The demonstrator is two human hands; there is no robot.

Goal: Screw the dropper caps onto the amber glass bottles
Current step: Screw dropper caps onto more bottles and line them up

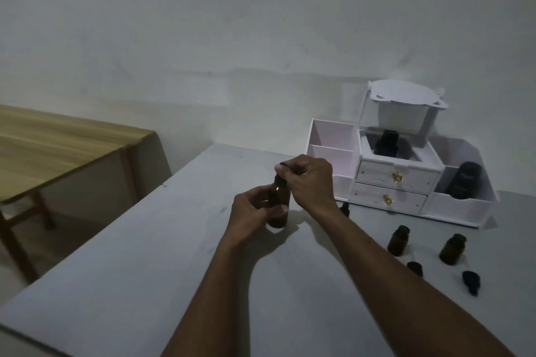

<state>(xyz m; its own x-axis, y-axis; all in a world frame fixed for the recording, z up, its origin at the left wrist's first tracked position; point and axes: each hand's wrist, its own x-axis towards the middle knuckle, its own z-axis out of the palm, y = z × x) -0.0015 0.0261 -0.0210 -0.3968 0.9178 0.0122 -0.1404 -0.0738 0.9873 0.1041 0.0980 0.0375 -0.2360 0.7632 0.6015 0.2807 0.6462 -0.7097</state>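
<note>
While the left hand [251, 211] wraps around an upright amber glass bottle [279, 206] resting on the grey table [145, 255], the right hand [310, 180] just above pinches the black rubber dropper cap [280, 180] at its neck.

Just one view here, worn on the head: the grey table [162, 255] is looked down on from close above, the wall faced, with both forearms seen reaching in from below.
</note>
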